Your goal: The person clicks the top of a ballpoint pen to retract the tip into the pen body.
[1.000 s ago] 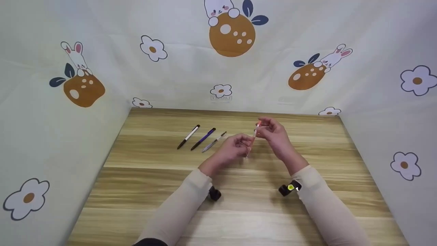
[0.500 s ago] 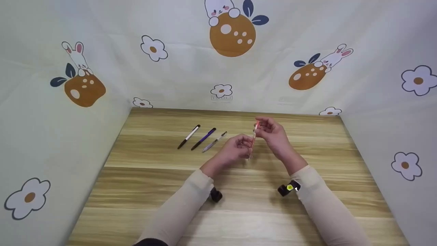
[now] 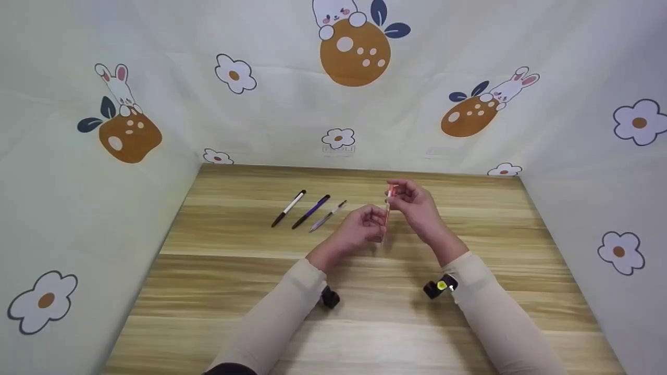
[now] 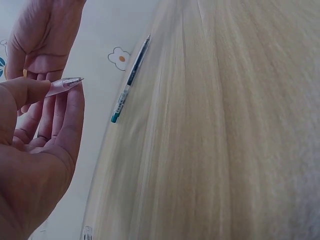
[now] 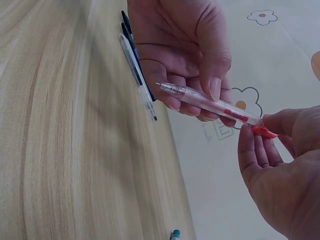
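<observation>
Here, wood-grained table (image 3: 375, 323), flower-printed walls (image 3: 281, 114)

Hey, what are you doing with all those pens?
A person's left hand and right hand both hold a red pen above the table. The left hand grips the barrel, while the right pinches the red end. A white pen, a purple pen and a clear pen lie side by side on the table. A green pen lies there too.
</observation>
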Available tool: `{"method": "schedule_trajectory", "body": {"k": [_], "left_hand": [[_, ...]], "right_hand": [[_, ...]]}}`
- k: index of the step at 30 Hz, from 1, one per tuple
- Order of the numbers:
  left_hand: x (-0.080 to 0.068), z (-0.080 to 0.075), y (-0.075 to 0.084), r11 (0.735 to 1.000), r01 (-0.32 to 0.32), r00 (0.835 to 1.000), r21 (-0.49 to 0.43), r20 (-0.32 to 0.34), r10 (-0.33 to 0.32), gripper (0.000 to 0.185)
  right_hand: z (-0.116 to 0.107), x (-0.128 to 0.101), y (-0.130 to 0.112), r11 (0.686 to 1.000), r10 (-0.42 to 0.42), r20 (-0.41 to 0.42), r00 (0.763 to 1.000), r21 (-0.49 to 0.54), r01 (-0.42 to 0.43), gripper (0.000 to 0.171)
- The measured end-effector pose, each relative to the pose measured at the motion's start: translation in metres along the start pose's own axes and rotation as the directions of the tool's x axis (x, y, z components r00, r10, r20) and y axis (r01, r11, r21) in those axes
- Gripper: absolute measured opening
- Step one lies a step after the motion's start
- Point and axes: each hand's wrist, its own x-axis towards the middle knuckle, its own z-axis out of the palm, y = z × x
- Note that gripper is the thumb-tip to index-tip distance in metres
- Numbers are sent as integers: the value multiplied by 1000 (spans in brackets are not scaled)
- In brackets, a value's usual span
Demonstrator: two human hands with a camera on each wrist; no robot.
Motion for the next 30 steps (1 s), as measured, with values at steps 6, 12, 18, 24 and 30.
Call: {"method": "schedule_trajectory", "body": {"k": [6, 12, 18, 24, 30], "left_hand": [[1, 1, 0, 1000, 7, 1000, -2, -6, -7, 30], [0, 2, 2, 1000, 13, 1000, -23, -17, -14, 30], [0, 3, 2, 1000, 1, 1000, -27, -17, -1, 30], [1, 3, 2, 999, 4, 1000, -34, -19, -5, 30], [1, 3, 3, 997, 21, 1000, -72, -4, -22, 32]], "right_hand": [[1, 0, -2, 1000, 2, 3, 1000, -5, -2, 40], [1, 2, -2, 1000, 4, -1, 1000, 1, -4, 37], [1, 1, -2, 1000, 11, -2, 1000, -9, -11, 34], [0, 0, -4, 1000, 12, -4, 1000, -5, -12, 32], [-1, 0, -3, 1000, 7, 2, 1000, -14, -7, 31]]}}
